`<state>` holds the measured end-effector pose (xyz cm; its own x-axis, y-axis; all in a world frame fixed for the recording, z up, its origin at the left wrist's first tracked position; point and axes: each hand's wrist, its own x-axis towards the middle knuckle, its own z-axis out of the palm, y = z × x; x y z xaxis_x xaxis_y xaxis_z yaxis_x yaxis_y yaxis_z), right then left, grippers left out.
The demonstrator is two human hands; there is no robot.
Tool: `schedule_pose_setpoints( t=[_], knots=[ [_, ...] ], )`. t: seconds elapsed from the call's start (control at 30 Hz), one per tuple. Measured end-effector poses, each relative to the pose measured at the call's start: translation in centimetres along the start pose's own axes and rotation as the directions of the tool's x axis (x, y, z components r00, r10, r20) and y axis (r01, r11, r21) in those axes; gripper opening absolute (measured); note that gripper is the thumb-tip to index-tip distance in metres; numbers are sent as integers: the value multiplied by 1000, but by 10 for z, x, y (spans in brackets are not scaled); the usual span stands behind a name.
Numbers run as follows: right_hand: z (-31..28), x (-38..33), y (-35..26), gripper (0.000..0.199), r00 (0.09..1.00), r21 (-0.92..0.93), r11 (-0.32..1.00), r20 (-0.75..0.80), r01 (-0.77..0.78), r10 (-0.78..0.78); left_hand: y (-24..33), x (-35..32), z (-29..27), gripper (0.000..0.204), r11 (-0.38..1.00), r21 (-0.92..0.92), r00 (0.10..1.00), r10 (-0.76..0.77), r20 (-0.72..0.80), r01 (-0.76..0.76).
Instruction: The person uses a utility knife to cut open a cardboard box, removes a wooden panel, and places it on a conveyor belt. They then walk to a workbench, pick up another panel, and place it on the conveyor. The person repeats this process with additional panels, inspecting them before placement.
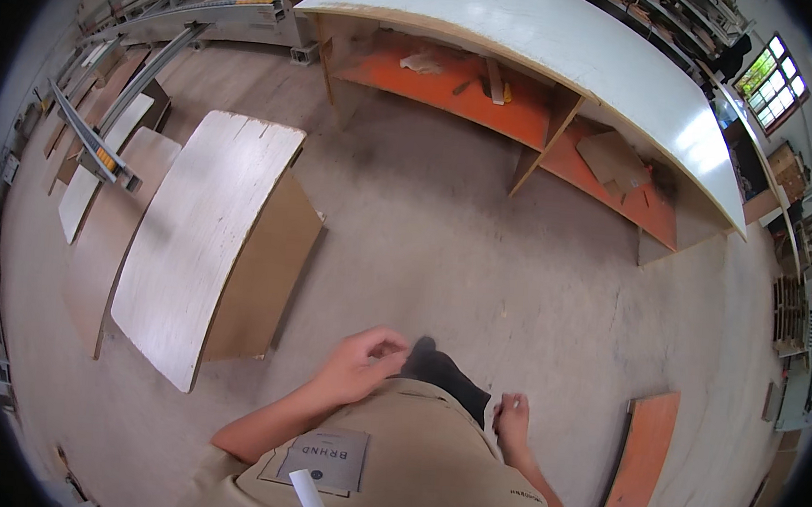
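Observation:
My left hand (367, 362) is in front of my body at the middle of the lower frame, fingers loosely curved with a gap by the thumb. Nothing shows in it. To the right, my right hand (512, 419) hangs beside my body, its fingers curled in and no held thing visible. Between the hands a dark trouser leg (454, 379) shows above the floor. Left of my left hand is a white-topped work table (206, 211) with a brown side; the hand does not touch it. A white strip (311, 501) lies against my tan top (411, 452).
A long white workbench (534, 36) with orange shelves (427, 81) spans the far side; scraps and a board lie on them. An orange-brown panel (638, 458) is at the right on the concrete floor (444, 247). Metal rails (150, 75) and further boards (111, 233) stand left.

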<state>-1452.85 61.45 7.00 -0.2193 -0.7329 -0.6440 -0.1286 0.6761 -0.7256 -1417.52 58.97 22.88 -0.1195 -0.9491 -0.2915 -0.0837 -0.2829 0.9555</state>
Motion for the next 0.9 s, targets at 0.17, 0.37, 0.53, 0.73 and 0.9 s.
schedule_pose_setpoints(
  t=[0.17, 0.37, 0.53, 0.73, 0.9],
  knots=[
    [79, 35, -215, 13, 915, 636, 753, 181, 171, -360, 16, 100, 31, 38, 996, 25, 985, 82, 153, -86],
    [145, 47, -324, 15, 569, 559, 731, 477, 392, -670, 81, 170, 16, 30, 953, -299, 998, -55, -39, 41],
    [161, 99, -385, 13, 339, 128, 747, 832, 652, -439, 97, 214, -37, 30, 984, 126, 921, 161, -355, -123],
    [209, 117, -490, 23, 317, 130, 657, 796, 743, -516, 139, 290, -92, 29, 834, 232, 710, 549, -442, -501],
    [236, 104, -552, 22, 76, 308, 423, 728, 852, -682, 239, 311, -121, 58, 535, -240, 586, 718, -376, -810]
  ],
)
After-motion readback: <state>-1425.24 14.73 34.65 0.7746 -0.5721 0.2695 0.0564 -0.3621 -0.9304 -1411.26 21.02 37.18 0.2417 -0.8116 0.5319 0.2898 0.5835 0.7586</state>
